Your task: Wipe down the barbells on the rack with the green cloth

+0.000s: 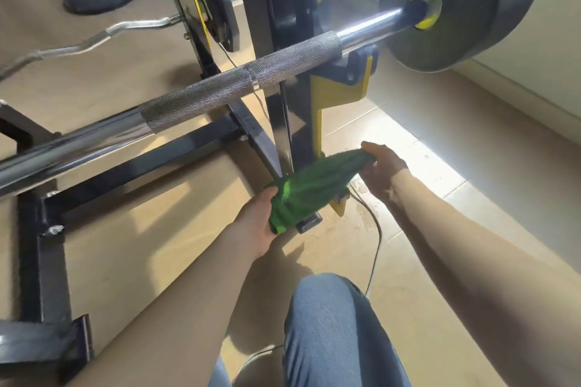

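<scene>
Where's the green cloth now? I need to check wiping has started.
In the head view, the green cloth hangs below the barbell, stretched between left hand and right hand, not touching it.

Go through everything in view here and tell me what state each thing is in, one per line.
green cloth: bunched, stretched between both hands, below the bar, not touching it.
left hand: grips the cloth's lower end.
right hand: grips the cloth's upper end.
barbell: resting on the rack's hook, untouched.
grey plate: loaded on the barbell's end.
curl bar: beyond the rack, low down; its support is hidden.
cable: trailing across the floor.
</scene>
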Available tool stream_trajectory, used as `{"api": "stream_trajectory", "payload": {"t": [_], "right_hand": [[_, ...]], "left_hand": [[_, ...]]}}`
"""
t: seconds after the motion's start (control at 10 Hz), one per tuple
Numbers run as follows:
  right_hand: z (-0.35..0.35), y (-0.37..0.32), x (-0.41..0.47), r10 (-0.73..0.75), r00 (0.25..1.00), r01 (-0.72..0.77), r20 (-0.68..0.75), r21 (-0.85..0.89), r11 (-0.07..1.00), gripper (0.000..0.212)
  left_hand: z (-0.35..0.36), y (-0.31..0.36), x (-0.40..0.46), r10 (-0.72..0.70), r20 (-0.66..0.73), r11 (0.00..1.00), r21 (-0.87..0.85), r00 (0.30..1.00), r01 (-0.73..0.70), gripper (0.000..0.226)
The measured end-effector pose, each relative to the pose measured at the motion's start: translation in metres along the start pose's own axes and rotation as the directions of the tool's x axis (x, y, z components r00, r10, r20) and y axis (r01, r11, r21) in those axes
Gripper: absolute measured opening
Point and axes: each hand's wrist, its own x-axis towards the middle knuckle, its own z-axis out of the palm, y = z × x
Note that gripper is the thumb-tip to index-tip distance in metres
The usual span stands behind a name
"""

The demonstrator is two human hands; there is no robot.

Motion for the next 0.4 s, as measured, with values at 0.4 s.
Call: {"api": "stream_trajectory", "payload": {"t": [0.4], "right_hand": [[-0.037, 0.046, 0.003, 0.145, 0.960, -0.183, -0.241, -0.145, 0.972, 0.021]], "left_hand": [[-0.004, -0.039, 0.030, -0.085, -0.093, 0.970, 0.220, 0.992, 0.104, 0.016]]}}
